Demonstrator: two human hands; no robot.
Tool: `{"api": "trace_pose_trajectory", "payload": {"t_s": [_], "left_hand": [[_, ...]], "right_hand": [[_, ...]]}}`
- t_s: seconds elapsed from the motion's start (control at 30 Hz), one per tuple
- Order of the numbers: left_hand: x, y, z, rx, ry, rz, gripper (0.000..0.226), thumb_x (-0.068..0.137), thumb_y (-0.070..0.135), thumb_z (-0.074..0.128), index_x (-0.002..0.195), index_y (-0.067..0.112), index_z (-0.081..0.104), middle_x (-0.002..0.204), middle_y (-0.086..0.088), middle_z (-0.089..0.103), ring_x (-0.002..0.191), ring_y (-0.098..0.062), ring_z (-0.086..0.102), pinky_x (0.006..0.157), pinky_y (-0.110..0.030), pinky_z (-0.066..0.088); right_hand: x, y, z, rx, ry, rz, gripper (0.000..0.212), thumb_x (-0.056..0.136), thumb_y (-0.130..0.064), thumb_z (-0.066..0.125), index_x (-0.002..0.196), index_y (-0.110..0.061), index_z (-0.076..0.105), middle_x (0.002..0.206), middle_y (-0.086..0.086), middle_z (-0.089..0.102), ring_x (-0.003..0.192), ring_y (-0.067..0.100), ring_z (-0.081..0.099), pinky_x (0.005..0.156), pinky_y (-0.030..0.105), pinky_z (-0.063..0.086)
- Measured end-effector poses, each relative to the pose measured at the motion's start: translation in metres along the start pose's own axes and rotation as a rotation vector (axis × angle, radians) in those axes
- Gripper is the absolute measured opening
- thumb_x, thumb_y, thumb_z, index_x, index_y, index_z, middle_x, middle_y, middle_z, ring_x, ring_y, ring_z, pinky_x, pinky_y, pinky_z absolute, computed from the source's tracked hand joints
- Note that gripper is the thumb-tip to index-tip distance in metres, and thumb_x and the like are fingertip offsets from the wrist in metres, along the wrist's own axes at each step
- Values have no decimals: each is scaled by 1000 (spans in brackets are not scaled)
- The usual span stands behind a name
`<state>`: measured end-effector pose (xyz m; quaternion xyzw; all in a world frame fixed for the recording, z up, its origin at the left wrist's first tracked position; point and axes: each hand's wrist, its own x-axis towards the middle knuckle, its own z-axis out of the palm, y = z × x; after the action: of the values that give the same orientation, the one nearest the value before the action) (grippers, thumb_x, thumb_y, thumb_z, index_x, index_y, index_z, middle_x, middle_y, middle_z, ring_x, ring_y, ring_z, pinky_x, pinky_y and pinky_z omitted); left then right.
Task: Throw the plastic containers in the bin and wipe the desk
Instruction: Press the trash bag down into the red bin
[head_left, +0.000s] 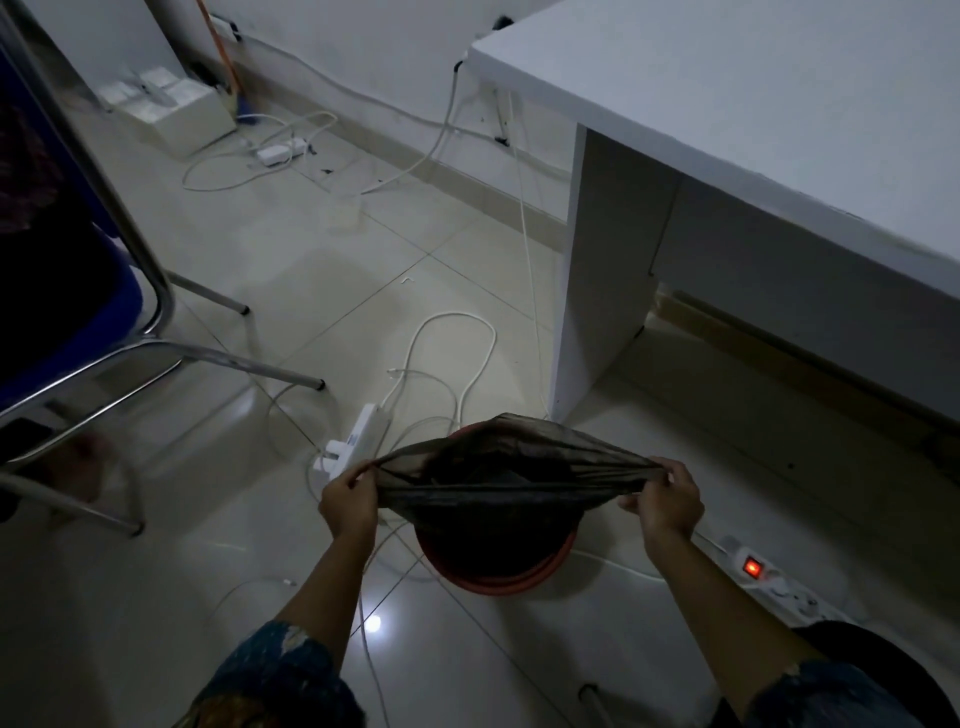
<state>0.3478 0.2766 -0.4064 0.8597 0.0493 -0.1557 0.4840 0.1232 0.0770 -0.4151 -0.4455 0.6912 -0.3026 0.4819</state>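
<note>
Both left hand (349, 501) and right hand (671, 501) pinched the liner (498, 486) over the bin (498, 579). Containers were unseen; wiping the surface (753, 93) probably remained.

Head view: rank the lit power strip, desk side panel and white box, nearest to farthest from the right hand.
1. lit power strip, on the floor just right of the right hand.
2. desk side panel, ahead.
3. white box, far left by the wall.

Bin (496, 579) on floor (311, 291) between the hands, bin bag (514, 470) in it, worktop (753, 88) behind right, chair (78, 322) left, power strip (763, 574) just right of bin.
</note>
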Motion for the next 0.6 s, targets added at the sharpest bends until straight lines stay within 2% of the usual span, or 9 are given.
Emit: {"api": "trace_pose_trajectory", "payload": {"t_s": [0.03, 0.1, 0.13, 0.23, 0.3, 0.37, 0.43, 0.5, 0.6], "left_hand": [[0, -1, -1, -36, -14, 1, 25, 92, 4, 53, 113, -1, 66, 115, -23, 63, 100, -32, 58, 79, -27, 48], [2, -7, -3, -141, -67, -24, 25, 92, 9, 57, 113, 1, 64, 116, -23, 61, 93, -26, 56, 64, -24, 53], [4, -11, -3, -195, -92, -43, 28, 90, 15, 60, 116, 4, 60, 119, -22, 59, 94, -25, 56, 64, -25, 54], [2, -23, -1, -267, -114, -120, 63, 84, 35, 65, 136, 11, 40, 136, -17, 45, 111, -28, 53, 84, -38, 51], [-6, -32, -1, -140, -203, -120, 88, 79, 51, 64, 147, 13, 22, 145, -16, 32, 119, -31, 46, 94, -40, 45], [-13, -51, -1, 152, -426, -55, 130, 52, 82, 62, 150, 16, 9, 153, -14, 20, 134, -33, 33, 109, -45, 32], [-13, -68, 1, 401, -618, 8, 161, 21, 91, 60, 151, 17, 1, 158, -11, 9, 144, -32, 16, 118, -50, 15], [-11, -72, 7, 437, -630, 19, 169, 12, 87, 65, 151, 17, 0, 159, -10, 7, 145, -33, 12, 119, -51, 11], [-9, -60, 17, 195, -550, 13, 155, 16, 76, 77, 147, 21, 16, 153, -9, 26, 141, -32, 23, 115, -54, 23]], "right_hand": [[1, 0, 0, 41, 13, 28, 28, 92, 4, 37, 104, -1, 63, 86, 21, 60, 24, 8, 50, 28, 13, 42], [3, -1, 0, 111, 26, 95, 29, 93, 4, 37, 110, 4, 61, 100, 29, 62, 40, 19, 53, 29, 11, 42], [5, -1, -1, 138, 25, 135, 29, 94, 2, 38, 113, 3, 60, 109, 30, 62, 48, 20, 52, 29, 11, 42], [11, 0, -2, 191, -29, 263, 32, 95, -15, 52, 123, 0, 54, 115, 24, 60, 61, 21, 54, 37, 20, 49], [11, 2, -2, 236, -96, 321, 47, 87, -27, 65, 124, 1, 54, 115, 19, 61, 78, 25, 59, 52, 25, 49], [8, 4, -2, 230, -187, 354, 62, 78, -32, 75, 128, -2, 52, 125, 14, 60, 102, 25, 59, 70, 29, 49], [4, 4, -3, 189, -313, 386, 77, 75, -29, 78, 138, -5, 42, 138, 11, 50, 125, 26, 48, 92, 32, 42], [2, 6, -4, 158, -426, 396, 82, 78, -19, 76, 145, -6, 30, 145, 12, 40, 135, 28, 37, 95, 32, 34], [5, 11, -2, 94, -457, 349, 76, 78, -8, 74, 142, -10, 33, 146, 12, 39, 134, 27, 37, 94, 32, 32]]}}
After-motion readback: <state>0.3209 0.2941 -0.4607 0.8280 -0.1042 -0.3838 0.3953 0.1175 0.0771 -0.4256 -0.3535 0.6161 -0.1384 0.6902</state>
